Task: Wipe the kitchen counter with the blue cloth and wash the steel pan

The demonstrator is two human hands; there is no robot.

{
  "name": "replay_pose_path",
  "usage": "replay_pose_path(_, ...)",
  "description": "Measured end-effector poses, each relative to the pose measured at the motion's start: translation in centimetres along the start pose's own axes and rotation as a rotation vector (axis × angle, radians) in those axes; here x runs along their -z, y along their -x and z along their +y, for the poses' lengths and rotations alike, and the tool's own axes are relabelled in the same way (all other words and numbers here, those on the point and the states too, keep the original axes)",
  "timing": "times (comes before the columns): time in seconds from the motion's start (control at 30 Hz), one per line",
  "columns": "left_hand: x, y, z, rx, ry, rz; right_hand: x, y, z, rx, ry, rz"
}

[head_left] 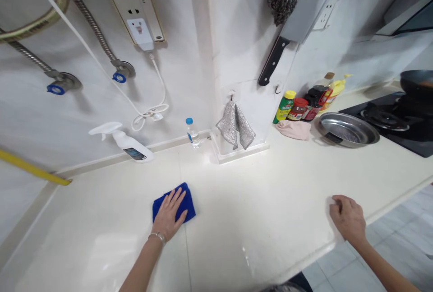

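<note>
- Left hand (168, 217) is down flat on a small royal-blue cleaning cloth (190, 202), palm pressed on it, fingers spread and straight. It is not gripping anything, just bearing down.
- That blue cloth lies on the glossy cream-white countertop (270, 201), in the middle of it and closer to the front edge than to the back wall. The cloth's right and left borders peek out from under the hand.
- A thin silver bracelet (157, 236) sits on the left wrist.
- Right hand (348, 217) rests well apart from the cloth, right at the front edge of the countertop. Its fingers are curled into a loose fist, with nothing visible inside it.
- Along the back edge, a white plastic trigger spray bottle (125, 143) lies tipped on its side.
- Near it, a small clear bottle with a blue cap (192, 133) stands upright against the wall.
- At the wall corner, a grey metallic mesh rag (236, 126) hangs from a hook.
- Farther right along the back edge comes a crumpled pale-pink cloth (293, 128), with a cluster of condiment jars and bottles (297, 108) just behind it.
- A round stainless-steel pan (348, 130) sits beside the pink cloth, next to the black glass stovetop (395, 122) at the far right end.
</note>
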State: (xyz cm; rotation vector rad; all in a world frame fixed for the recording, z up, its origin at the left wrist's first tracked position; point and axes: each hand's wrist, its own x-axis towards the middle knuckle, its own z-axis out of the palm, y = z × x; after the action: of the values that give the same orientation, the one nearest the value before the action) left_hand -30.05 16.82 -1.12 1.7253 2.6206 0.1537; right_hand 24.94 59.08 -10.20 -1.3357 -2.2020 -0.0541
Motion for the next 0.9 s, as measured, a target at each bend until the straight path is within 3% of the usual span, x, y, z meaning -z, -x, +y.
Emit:
replay_pose_path(0.27,-1.0,-8.5,-3.8,0.078,0.044,0.083,0.2,0.0,0.6,-0.005,0.045,-0.047)
replay_pose_path(0.4,-1.2,-12.2,-5.3,0.093,0.07,0.089,0.4,-0.1,0.9,-0.045,0.047,-0.13)
replay_pose_path(0.9,-1.2,-20.3,-11.1,-0.067,0.114,0.037,1.2,-0.7,1.2,-0.163,-0.057,-0.187)
